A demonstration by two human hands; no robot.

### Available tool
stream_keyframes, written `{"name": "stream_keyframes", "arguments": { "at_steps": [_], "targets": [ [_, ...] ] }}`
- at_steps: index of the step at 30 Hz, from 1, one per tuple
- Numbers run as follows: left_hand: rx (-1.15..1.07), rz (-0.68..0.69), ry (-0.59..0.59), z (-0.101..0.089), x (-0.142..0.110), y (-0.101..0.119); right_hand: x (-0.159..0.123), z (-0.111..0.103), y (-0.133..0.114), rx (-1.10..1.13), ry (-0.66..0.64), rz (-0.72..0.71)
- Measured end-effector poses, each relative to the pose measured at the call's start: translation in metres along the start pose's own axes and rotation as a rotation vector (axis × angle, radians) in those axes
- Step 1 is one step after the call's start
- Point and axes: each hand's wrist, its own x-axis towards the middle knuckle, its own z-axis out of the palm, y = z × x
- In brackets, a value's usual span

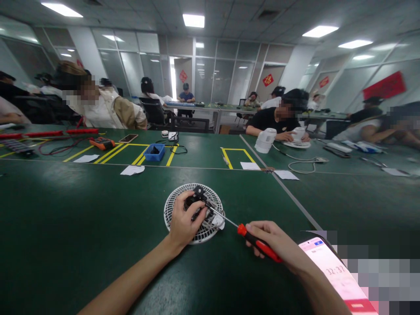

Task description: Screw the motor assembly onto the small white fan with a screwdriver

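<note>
A round white fan grille lies flat on the green table in front of me, with a black fan motor on its middle. My left hand is closed around the motor, thumb and fingers on its sides. In my right hand is a screwdriver with a red and black handle. Its metal shaft slants up and left, and the tip meets the motor's right side. Whether it sits in a screw is too small to tell. A pale cable and a white tag lie on the grille's right part.
A lit phone stands at the lower right, close to my right forearm. Across the table are a blue bin, paper slips and an orange multimeter. Opposite, a person in black handles a white fan part beside another white housing.
</note>
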Motion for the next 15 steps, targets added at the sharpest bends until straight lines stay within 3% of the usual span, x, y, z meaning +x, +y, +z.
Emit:
{"name": "stream_keyframes", "arguments": {
  "at_steps": [15],
  "targets": [
    [-0.002, 0.007, 0.035, 0.0, 0.0003, 0.0009, 0.0029, 0.0007, 0.0031, 0.022, -0.026, 0.029]
  ]
}}
